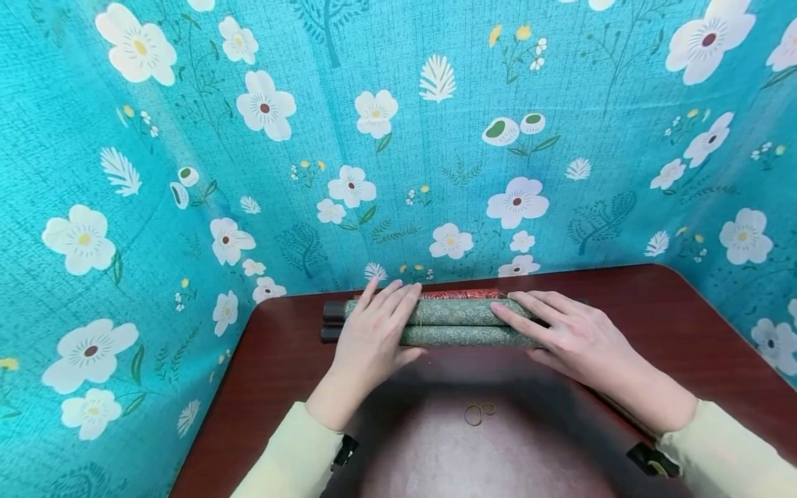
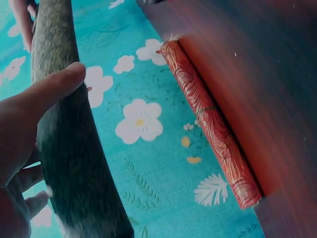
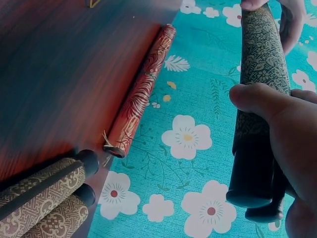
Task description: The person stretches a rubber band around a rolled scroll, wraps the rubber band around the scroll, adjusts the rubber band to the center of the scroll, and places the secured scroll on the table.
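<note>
Gripping 2 green scrolls (image 1: 461, 313): left hand (image 1: 376, 332), right hand (image 1: 573, 333); far fingers seemingly curled round.

beyond the left hand (image 1: 376, 328) i see turquoise cloth (image 1: 429, 155) printed with white flowers; beneath that hand stretches a reddish-brown, round-cornered table (image 1: 286, 360), a pale sheen (image 1: 429, 449) on its wrist side.

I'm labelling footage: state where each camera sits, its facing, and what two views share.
Head: on the head, forward and down at the green rolls; left hand, right hand and sleeves show.
Left wrist: on that wrist, at its hand's grip; both hands partly show.
Right wrist: on that wrist, at the rolls' black ends; both hands partly show.
Both wrist views show the red roll.
</note>
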Available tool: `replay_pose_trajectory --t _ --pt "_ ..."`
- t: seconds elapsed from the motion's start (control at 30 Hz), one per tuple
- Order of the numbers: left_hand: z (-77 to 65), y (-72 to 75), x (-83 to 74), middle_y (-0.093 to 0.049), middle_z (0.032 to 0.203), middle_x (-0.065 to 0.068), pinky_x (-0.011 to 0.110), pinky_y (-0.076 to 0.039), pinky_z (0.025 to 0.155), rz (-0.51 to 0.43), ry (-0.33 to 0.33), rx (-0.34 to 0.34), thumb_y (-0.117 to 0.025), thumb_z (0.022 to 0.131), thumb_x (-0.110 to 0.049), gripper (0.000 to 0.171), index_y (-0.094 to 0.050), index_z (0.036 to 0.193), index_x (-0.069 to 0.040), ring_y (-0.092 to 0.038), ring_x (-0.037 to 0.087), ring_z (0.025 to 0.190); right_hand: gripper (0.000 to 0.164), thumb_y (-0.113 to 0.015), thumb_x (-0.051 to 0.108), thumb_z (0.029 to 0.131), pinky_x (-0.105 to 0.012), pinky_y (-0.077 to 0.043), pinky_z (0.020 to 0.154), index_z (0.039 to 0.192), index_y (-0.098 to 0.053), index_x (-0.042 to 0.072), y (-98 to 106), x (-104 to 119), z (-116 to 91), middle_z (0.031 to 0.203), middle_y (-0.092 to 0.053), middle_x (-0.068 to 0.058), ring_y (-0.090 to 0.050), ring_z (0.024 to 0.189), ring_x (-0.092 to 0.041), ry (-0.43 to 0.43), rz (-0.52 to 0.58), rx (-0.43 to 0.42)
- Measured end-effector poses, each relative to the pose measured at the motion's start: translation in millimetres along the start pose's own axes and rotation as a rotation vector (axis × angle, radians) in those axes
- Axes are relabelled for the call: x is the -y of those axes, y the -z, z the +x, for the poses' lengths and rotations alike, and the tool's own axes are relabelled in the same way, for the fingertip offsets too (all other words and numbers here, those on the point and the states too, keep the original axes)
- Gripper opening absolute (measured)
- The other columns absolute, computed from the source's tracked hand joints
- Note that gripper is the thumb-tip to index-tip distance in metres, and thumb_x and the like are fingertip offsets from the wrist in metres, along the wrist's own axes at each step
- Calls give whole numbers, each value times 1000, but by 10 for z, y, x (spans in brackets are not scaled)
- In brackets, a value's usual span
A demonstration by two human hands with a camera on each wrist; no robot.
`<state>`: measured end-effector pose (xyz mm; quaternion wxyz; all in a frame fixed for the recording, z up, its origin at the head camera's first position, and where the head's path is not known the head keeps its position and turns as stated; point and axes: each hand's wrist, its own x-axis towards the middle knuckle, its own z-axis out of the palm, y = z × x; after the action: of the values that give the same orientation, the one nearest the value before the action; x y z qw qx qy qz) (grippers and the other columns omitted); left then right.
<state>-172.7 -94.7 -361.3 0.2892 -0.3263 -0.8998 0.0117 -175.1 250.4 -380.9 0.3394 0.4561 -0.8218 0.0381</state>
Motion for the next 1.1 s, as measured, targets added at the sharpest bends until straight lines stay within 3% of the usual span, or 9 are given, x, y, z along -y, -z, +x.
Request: replay_pose_trajectory --t 0.07,0.3,0.4,0.5,0.7,0.8,0.9,1.0,1.1 --pt "-22 16 30 -69 141 10 51 -34 127 -5 13 11 -101 67 -55 102 -61 148 -7 -61 29 137 66 -22 55 114 -52 -64 72 157 -56 17 -2 10 1 138 -68 -18 -65 118 -37 2 -2 -9" --pt "19 -6 7 -70 138 8 48 -36 126 -37 -10 25 -100 71 -46 87 -65 141 -8 -62 28 133 67 -22 56 114 -53 -64 71 156 -57 17 35 29 17 137 -68 -19 -65 118 -38 -11 -14 -8" --pt "43 -19 -43 -71 136 7 47 -37 126 -56 -18 14 -101 70 -45 87 -65 139 -8 -63 27 131 62 -69 48 104 -52 -65 72 156 -57 17 48 40 28 138 -68 -19 -65 118 -37 -3 -15 -1" --pt "63 -30 -97 -71 136 7 46 -35 127 -76 -32 3 -101 70 -45 86 -66 139 -8 -64 27 131 95 -101 32 72 -51 -65 74 155 -58 17 44 59 49 138 -68 -18 -66 118 -36 4 -23 3" --pt "85 -9 -114 -70 141 7 47 -32 128 -69 -32 -1 -99 72 -50 94 -62 147 -8 -63 27 134 108 -106 27 58 -51 -65 76 155 -59 17 30 64 77 137 -68 -18 -66 118 -36 -6 -27 -8" --pt "61 15 -67 -68 142 8 48 -31 129 -52 -11 25 -98 70 -57 104 -58 152 -7 -62 28 135 88 -96 35 80 -52 -65 76 157 -57 18 40 49 72 139 -67 -18 -66 120 -36 -1 -14 -2" --pt "24 27 -11 -69 141 8 49 -32 128 -35 14 46 -98 68 -60 106 -59 151 -7 -62 28 134 58 -58 50 109 -53 -65 74 157 -56 18 56 38 51 140 -67 -18 -65 120 -37 -2 -6 -6" --pt "6 31 15 -70 139 8 49 -33 128 -36 15 61 -98 70 -56 99 -62 148 -8 -62 28 133 66 -21 54 115 -53 -64 72 156 -58 17 63 37 34 138 -68 -18 -65 118 -36 -3 -11 -19" --pt "23 25 -1 -70 139 8 48 -33 128 -50 -1 74 -97 74 -52 89 -64 144 -9 -62 28 134 67 -21 55 115 -53 -64 72 156 -58 18 68 53 37 137 -68 -18 -66 117 -36 2 -21 -17"
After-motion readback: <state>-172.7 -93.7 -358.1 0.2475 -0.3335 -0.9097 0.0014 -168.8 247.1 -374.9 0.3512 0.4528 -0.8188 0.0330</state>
